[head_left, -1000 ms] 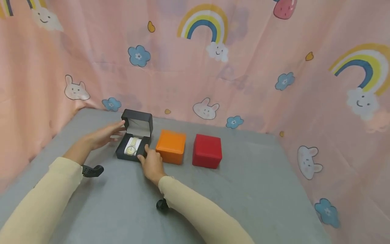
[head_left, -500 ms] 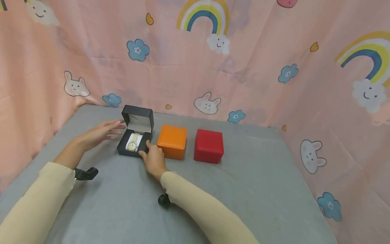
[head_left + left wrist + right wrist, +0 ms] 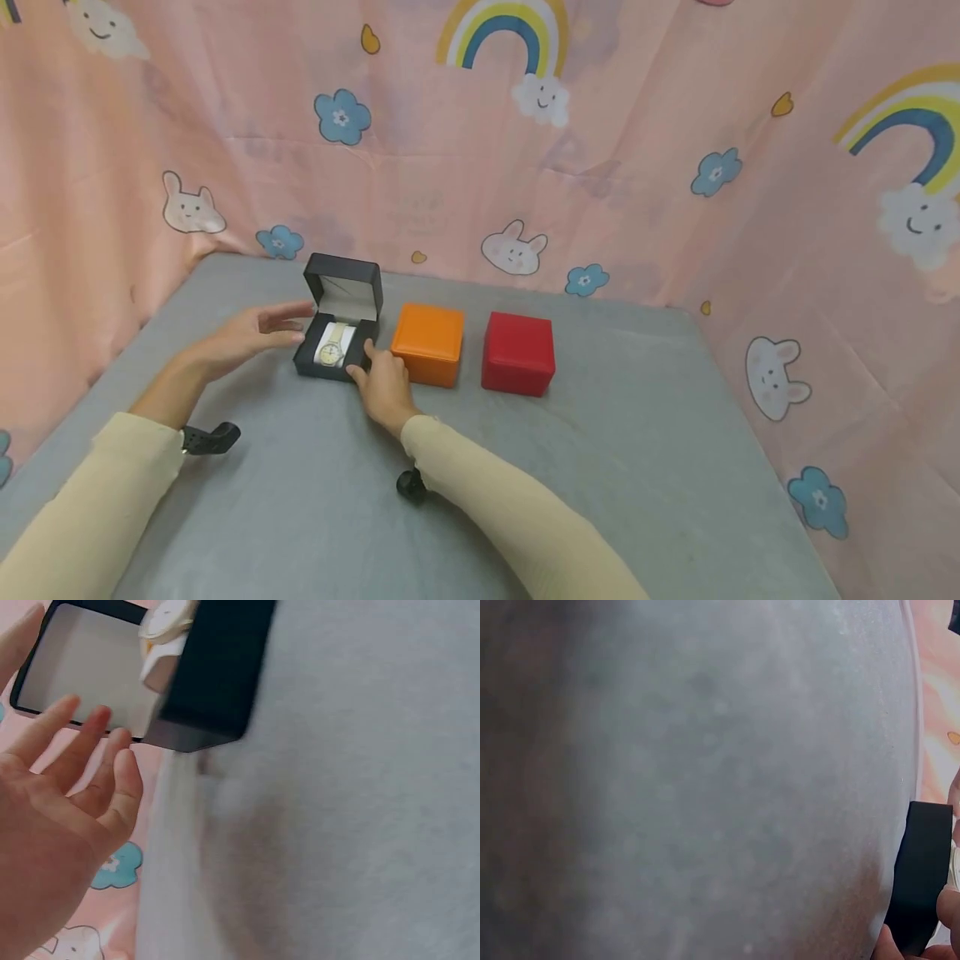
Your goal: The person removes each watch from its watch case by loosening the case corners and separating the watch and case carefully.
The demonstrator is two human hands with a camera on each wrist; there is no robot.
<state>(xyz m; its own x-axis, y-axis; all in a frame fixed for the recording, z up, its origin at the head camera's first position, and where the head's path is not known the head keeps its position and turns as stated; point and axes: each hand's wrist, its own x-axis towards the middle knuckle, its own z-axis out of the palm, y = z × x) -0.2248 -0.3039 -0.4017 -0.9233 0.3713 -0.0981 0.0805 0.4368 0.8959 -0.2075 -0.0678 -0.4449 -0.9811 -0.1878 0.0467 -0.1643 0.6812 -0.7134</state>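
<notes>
A black watch box (image 3: 349, 267) stands on the left part of the table with its lid raised and tipped back. Inside, a watch (image 3: 331, 352) with a pale strap and round dial is wrapped round a white cushion. My left hand (image 3: 243, 340) is at the box's left side, its fingers loosely spread; the left wrist view shows the palm and bent fingertips (image 3: 120, 739) close by the open lid. At the front right corner, my right hand (image 3: 386, 390) pinches the box base, thumb at the front and index finger over the rim. The right wrist view catches only the box's dark side (image 3: 924, 870) and some fingertips.
An orange box (image 3: 427, 342), closed, stands just right of the black one, close by my right hand. Farther right is a closed red box (image 3: 517, 354). Grey cloth (image 3: 637, 450) covers the table, and a pink patterned curtain (image 3: 420, 183) hangs behind it.
My left hand has come away from the lid's left edge and sunk slightly beside the box. The right hand keeps its place at the corner. The head view has tilted down a little.
</notes>
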